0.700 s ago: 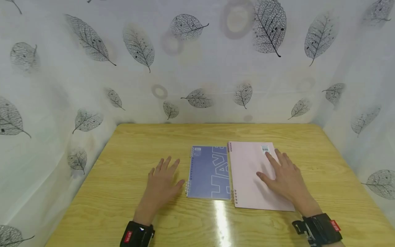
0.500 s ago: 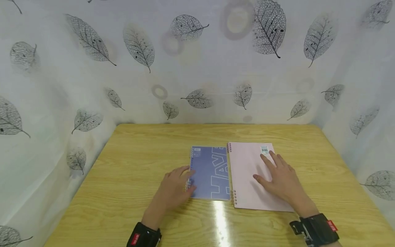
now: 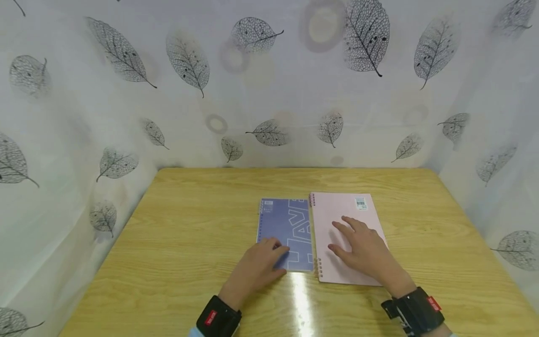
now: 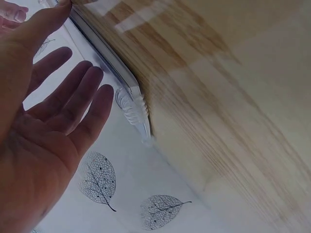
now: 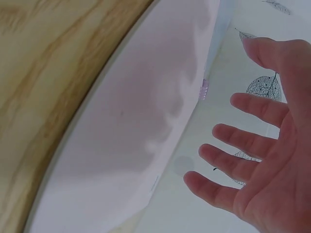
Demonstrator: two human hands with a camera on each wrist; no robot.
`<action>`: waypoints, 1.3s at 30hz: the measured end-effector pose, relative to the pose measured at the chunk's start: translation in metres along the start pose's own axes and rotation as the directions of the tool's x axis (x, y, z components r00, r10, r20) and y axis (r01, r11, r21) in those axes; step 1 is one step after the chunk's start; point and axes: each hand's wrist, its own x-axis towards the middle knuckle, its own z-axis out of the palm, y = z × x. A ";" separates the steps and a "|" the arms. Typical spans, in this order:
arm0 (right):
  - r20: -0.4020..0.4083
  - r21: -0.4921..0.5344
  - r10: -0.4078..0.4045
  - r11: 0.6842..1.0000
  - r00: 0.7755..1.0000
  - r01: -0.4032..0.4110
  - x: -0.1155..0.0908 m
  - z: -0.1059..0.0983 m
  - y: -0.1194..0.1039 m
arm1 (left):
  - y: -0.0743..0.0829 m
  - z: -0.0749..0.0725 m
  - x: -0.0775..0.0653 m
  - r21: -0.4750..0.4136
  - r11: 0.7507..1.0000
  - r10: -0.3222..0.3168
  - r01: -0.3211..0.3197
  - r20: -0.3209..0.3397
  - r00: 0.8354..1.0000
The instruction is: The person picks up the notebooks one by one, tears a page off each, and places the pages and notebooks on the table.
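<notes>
Two spiral notebooks lie side by side on a wooden table. The smaller blue notebook [image 3: 273, 222] carries large outlined letters and has its coil on the left edge. To its right is the larger pink notebook [image 3: 337, 208], with a barcode sticker near its top right corner. My left hand [image 3: 258, 264] is over the lower left part of the blue notebook, fingers loosely bent; the left wrist view shows its palm and spread fingers holding nothing. My right hand [image 3: 364, 248] hovers over the pink notebook with fingers spread, and its shadow falls on the cover [image 5: 131, 107].
The light wooden table [image 3: 202, 196] extends around both notebooks. A pale curtain [image 3: 269, 84] printed with dark leaves hangs behind and along both sides. Each wrist wears a black strap [image 3: 219, 316] with a red tag.
My left hand has moved right, from the bare table beside the blue notebook to over its lower part. My right hand has shifted left over the pink notebook, uncovering the sticker.
</notes>
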 end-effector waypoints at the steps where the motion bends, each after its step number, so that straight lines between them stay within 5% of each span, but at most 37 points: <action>1: -0.002 -0.002 -0.007 1.000 1.000 0.007 0.001 0.001 -0.001 | 0.000 0.000 0.000 0.003 1.000 -0.002 0.002 0.007 1.000; 8: -0.006 -0.011 -0.032 0.999 0.999 0.032 0.005 0.002 -0.006 | -0.003 -0.002 0.001 -0.024 1.000 -0.003 0.004 0.030 1.000; 14: 0.012 -0.013 -0.020 1.000 1.000 0.020 0.009 0.000 -0.008 | -0.006 -0.002 0.001 -0.035 0.999 0.010 -0.011 -0.028 1.000; 25: 0.027 -0.010 -0.010 1.000 1.000 0.010 0.009 -0.002 -0.010 | -0.005 0.001 0.011 0.242 0.966 0.085 -0.094 0.045 0.995; 39: 0.018 -0.005 -0.019 1.000 1.000 0.020 0.006 -0.003 -0.006 | -0.011 -0.002 0.014 0.155 0.982 0.127 -0.108 -0.115 0.985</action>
